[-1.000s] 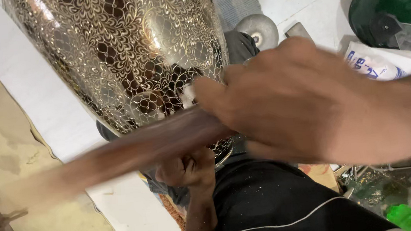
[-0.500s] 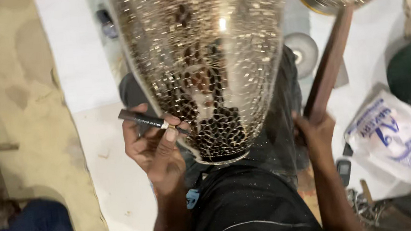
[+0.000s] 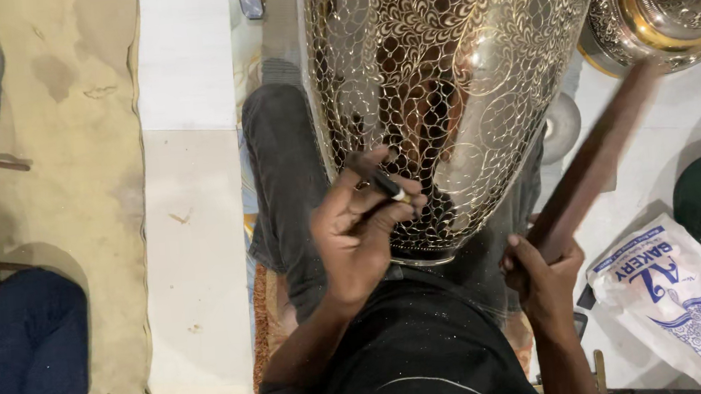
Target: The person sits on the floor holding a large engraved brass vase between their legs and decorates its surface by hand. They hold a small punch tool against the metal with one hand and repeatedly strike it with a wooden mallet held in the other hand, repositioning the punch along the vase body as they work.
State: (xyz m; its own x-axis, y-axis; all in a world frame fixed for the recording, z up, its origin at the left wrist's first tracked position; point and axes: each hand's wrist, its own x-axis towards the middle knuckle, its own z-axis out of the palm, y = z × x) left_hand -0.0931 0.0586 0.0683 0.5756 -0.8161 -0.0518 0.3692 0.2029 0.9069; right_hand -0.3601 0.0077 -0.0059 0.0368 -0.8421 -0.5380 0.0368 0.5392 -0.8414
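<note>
Engraved brass vase (image 3: 451, 87) lies between left hand (image 3: 362, 230) and right hand (image 3: 543, 277)

We see a brass-gold vase (image 3: 451, 87) chased with scrolls, circles and netting, a dark brown wooden stick (image 3: 593, 163), a white bag (image 3: 680, 295) printed blue, and a tan mat (image 3: 69, 162).

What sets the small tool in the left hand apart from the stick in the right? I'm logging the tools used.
The small dark tool is short and thin; the wooden stick is long and thick. The left hand pinches the tool against the patterned metal vase; the right hand holds the stick raised, apart from it. Each is gripped in one hand.
</note>
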